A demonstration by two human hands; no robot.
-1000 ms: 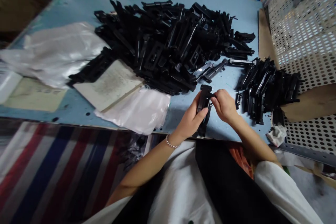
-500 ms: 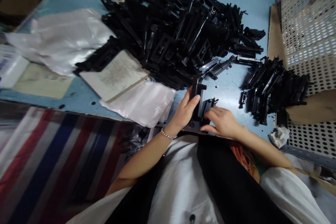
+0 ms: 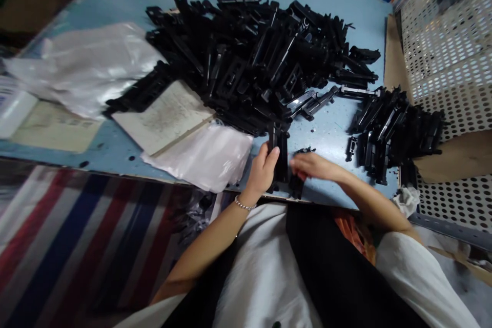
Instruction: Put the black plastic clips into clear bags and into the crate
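My left hand (image 3: 263, 169) is closed around a long black plastic part (image 3: 283, 156), thumb on top, and holds it lengthwise near the table's front edge. Just to its right is my right hand (image 3: 315, 165), with fingers bent and their tips smeared by motion. What they hold, if anything, does not show. Beneath and beside those fingertips lies a second black part (image 3: 296, 184), partly covered by the hand. A big heap of similar black parts (image 3: 238, 61) spreads over the table beyond both hands.
A smaller pile of black parts (image 3: 384, 130) lies at the right, by a perforated metal panel (image 3: 446, 82) and brown cardboard (image 3: 453, 159). To the left are a whitish board (image 3: 161, 118), plastic bags (image 3: 207, 156) and a clear plastic sheet (image 3: 92, 64). The blue table (image 3: 326, 136) ends near my body.
My right hand has lifted slightly off the second black part, its fingers now blurred. My left hand keeps its part, now turned a little. The whole view has shifted slightly.
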